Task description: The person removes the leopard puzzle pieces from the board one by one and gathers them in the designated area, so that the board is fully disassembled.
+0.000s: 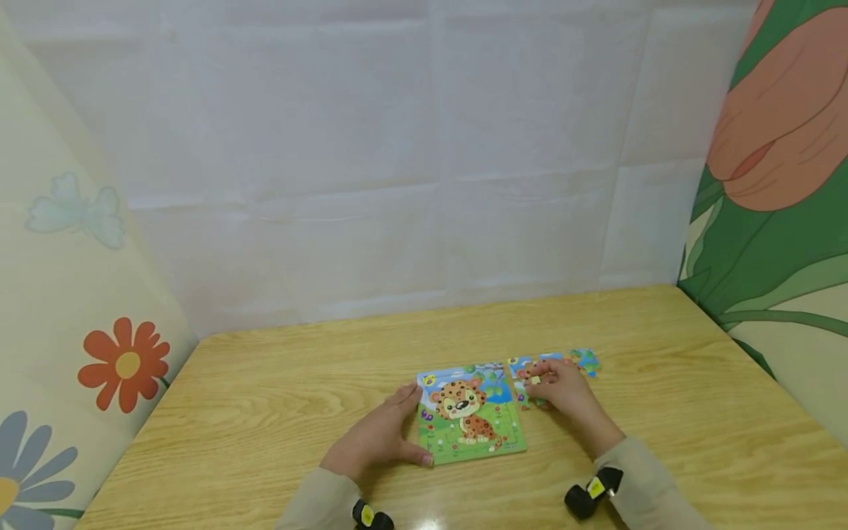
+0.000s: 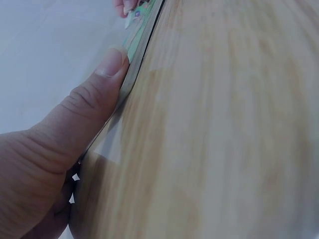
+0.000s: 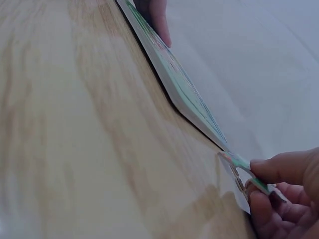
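Observation:
A leopard-cub jigsaw board (image 1: 477, 450) lies flat on the table, showing a spotted cub on green grass under blue sky. My left hand (image 1: 377, 434) rests against its left side with fingers spread, the thumb (image 2: 94, 89) along the near edge in the left wrist view. Just right of the board, my right hand (image 1: 566, 390) pinches a small jigsaw piece (image 3: 235, 160) between thumb and fingers. Loose jigsaw pieces (image 1: 586, 361) lie around and beyond that hand, and it partly hides them. The held piece's picture is mostly covered by the fingers.
The wood-grain table (image 1: 278, 397) stretches to both sides of the board. A white cloth (image 1: 371, 162) hangs behind it. Printed panels with flowers stand at the left (image 1: 126, 294) and right (image 1: 782, 147).

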A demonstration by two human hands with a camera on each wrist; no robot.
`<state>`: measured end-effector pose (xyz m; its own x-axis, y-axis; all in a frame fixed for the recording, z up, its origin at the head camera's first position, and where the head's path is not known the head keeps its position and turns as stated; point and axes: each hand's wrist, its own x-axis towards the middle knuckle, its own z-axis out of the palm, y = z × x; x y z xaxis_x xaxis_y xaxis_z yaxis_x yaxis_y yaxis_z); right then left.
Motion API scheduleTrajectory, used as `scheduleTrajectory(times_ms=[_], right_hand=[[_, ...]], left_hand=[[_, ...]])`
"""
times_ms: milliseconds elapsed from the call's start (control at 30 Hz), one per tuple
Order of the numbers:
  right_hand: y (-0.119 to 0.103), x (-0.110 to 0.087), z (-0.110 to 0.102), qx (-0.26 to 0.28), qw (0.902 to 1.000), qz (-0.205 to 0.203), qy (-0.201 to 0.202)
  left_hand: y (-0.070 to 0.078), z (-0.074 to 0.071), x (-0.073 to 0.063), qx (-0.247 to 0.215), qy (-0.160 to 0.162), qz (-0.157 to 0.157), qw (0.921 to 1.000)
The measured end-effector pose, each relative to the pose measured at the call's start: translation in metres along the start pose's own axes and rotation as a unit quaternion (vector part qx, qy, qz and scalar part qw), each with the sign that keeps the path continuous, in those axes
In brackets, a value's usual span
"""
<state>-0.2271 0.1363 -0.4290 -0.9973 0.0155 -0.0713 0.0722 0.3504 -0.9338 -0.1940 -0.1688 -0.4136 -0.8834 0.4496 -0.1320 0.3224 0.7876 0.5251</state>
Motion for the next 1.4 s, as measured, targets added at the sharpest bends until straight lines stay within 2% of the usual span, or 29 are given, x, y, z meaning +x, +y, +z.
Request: scheduleTrajectory(times_ms=[133,300,467,733,900,1200,1400], right_hand=[[-0.001,-0.002,-0.001,-0.057,0.998,-0.023,0.016],[0.0,-0.004,-0.004,-0.134,0.9885,-0.06,0.036],[0.004,-0.003,-0.004,-0.158,0.9816,-0.096,0.046],[-0.007,-0.006,-0.004,-0.208,0.9749,-0.069,0.035],[-0.005,-0.003,-0.004,-0.225,0.9712,-0.07,0.034],[-0.004,-0.002,-0.005,-0.225,0.9713,-0.072,0.025],[-0.008,-0.003,-0.004,-0.19,0.9795,-0.061,0.027]], left_hand=[[0.0,0.0,0.0,0.001,0.0,-0.001,1.0],[0.001,0.0,0.0,0.006,-0.001,0.001,1.0],[0.0,0.001,0.0,0.006,-0.001,0.0,1.0],[-0.001,0.001,0.0,0.005,0.004,-0.001,1.0],[-0.002,0.002,0.001,0.009,0.007,0.008,0.9999],[-0.003,0.003,0.001,0.011,0.006,0.013,0.9998],[-0.002,0.003,0.0,0.012,0.005,0.014,0.9998]])
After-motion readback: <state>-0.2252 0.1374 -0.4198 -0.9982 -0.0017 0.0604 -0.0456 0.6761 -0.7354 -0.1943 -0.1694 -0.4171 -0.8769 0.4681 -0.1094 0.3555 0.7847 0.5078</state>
